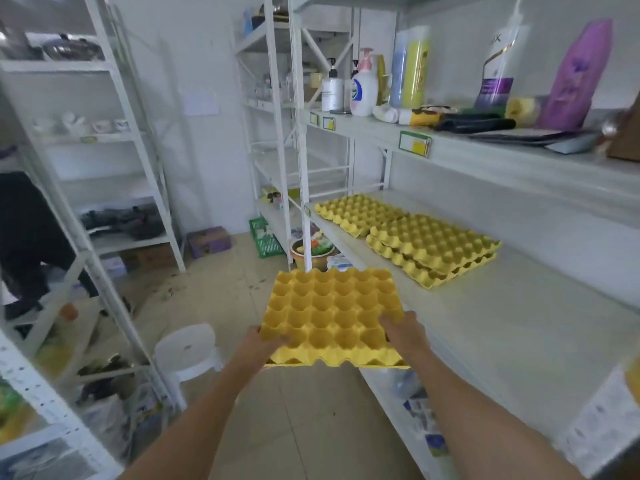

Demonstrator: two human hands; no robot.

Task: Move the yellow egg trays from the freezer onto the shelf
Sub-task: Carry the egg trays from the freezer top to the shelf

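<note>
Gripping egg tray (332, 306), fingers (393, 322) seemingly atop.

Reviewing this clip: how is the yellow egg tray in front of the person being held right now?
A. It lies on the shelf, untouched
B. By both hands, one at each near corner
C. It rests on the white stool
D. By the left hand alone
B: the left hand and right hand each grip a near corner of the egg tray, which is held in the air beside the shelf.
</note>
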